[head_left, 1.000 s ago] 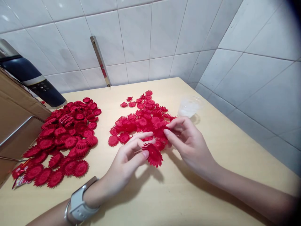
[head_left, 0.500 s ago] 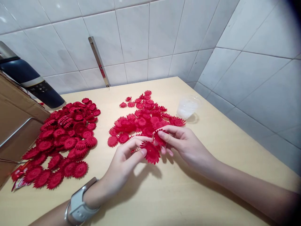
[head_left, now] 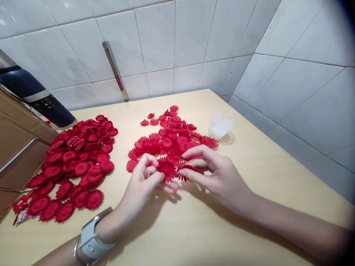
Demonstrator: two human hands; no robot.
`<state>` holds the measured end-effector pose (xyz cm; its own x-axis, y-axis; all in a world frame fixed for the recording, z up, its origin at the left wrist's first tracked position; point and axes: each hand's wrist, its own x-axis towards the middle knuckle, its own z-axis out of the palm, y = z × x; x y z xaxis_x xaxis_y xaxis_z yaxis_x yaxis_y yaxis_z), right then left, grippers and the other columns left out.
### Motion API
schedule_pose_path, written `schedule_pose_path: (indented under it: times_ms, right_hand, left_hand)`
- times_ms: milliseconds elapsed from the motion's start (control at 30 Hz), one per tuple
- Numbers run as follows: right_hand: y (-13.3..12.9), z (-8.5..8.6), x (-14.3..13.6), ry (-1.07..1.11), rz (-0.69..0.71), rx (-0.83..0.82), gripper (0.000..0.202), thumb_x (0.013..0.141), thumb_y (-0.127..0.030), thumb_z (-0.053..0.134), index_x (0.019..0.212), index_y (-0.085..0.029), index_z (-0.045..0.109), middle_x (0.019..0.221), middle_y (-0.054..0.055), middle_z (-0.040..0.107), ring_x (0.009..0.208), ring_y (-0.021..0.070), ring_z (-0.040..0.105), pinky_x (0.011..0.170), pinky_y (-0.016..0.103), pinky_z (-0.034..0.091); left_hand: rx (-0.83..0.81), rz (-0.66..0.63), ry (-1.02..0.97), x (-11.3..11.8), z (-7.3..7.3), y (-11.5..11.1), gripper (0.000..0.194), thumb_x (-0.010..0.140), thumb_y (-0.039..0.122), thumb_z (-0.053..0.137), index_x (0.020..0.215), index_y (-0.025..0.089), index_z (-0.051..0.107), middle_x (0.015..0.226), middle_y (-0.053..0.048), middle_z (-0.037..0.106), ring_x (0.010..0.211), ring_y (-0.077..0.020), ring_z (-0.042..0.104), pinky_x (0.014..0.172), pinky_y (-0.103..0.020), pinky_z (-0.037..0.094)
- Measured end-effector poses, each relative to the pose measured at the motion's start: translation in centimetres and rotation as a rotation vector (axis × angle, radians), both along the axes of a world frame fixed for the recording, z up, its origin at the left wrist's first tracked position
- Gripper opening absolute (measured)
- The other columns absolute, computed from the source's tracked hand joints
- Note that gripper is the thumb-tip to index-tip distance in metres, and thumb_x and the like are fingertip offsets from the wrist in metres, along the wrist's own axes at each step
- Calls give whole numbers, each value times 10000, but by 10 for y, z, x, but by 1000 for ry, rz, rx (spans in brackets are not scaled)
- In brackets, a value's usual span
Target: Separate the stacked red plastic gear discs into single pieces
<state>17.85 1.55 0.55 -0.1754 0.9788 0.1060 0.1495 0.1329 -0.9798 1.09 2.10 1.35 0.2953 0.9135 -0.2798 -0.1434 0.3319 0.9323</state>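
Observation:
Between thumb and fingers, my left hand (head_left: 146, 181) holds a red flower piece (head_left: 166, 169) with a fringed edge, its face turned up. Close to its right, my right hand (head_left: 215, 171) pinches a second red fringed piece (head_left: 185, 170), seen partly edge-on. Both hands are above the table, just in front of a loose pile of red flower pieces (head_left: 166, 143). A larger heap of similar red pieces (head_left: 83, 168) lies to the left. A watch with a pale strap is on my left wrist.
A clear cup with white contents (head_left: 220, 126) stands at the back right of the table (head_left: 249, 159). At the left are a dark bottle (head_left: 41, 98), a cardboard box (head_left: 16, 122) and a small red wrapper (head_left: 23, 210). Tiled walls rise behind and right.
My left hand has shifted left and slightly up with its flower piece, which is tilted differently. The piece in my right hand has moved lower and turned more edge-on.

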Motion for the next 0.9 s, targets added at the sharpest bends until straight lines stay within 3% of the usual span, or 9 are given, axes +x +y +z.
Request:
schedule_pose_path:
  times_ms: [133, 233, 333, 400, 500, 633, 767, 900]
  right_hand:
    - [-1, -1, 1, -88, 33, 103, 65, 743, -159, 611, 751, -199, 560, 651, -22, 640, 455, 89, 534, 395, 214, 400]
    - [1, 0, 2, -161, 75, 201, 154, 737, -58, 557, 739, -196, 626, 653, -19, 636, 557, 111, 576, 489, 230, 448]
    - [2, 2, 2, -169, 117, 255, 236, 773, -42, 489, 816, -198, 660, 811, 19, 658, 732, 137, 603, 628, 267, 480]
    - [2, 2, 1, -151, 137, 214, 248, 812, -70, 458, 891, -207, 649, 877, 30, 649, 793, 144, 598, 677, 283, 483]
    - [1, 1, 1, -89, 124, 94, 181, 840, -129, 454, 936, -210, 584, 872, 28, 627, 794, 149, 593, 670, 286, 491]
    - [2, 0, 2, 4, 134, 19, 79, 846, -180, 468, 846, -204, 544, 760, 6, 578, 706, 142, 572, 618, 276, 485]
    - [5, 0, 4, -8, 106, 44, 97, 821, -176, 509, 808, -209, 600, 780, 14, 537, 717, 147, 539, 634, 294, 463]
    - [3, 1, 2, 33, 60, 53, 112, 779, -154, 558, 770, -215, 652, 756, 3, 489, 709, 132, 536, 648, 284, 458]
  left_hand:
    - [-18, -30, 27, 0, 2, 0, 355, 747, 93, 441, 1075, 231, 451, 532, 28, 623, 462, -142, 608, 445, -256, 514]
    - [-42, 15, 40, 0, 1, 1, 331, 760, 117, 439, 1071, 208, 507, 553, 17, 616, 468, -136, 599, 468, -279, 532]
    - [-48, 84, 21, 1, -1, 1, 283, 778, 168, 490, 1056, 219, 511, 664, 8, 643, 526, -134, 626, 541, -304, 550]
    - [-52, 88, -10, 2, -3, 2, 167, 778, 209, 543, 943, 214, 522, 729, 13, 643, 549, -124, 631, 565, -296, 546]
    - [-47, 55, -7, 2, -3, 1, 118, 767, 244, 595, 810, 203, 493, 624, 49, 607, 506, -100, 605, 557, -258, 521]
    - [-24, -10, 34, 1, 1, 0, 214, 798, 234, 548, 1006, 237, 499, 536, 45, 608, 514, -142, 624, 535, -270, 518]
    - [-44, -152, 47, 0, 2, -3, 160, 803, 254, 526, 887, 153, 618, 614, -37, 663, 525, -147, 631, 508, -253, 524]
    - [-82, -189, -17, 1, 0, -4, 210, 766, 273, 603, 923, 145, 656, 661, -47, 665, 605, -146, 643, 515, -219, 529]
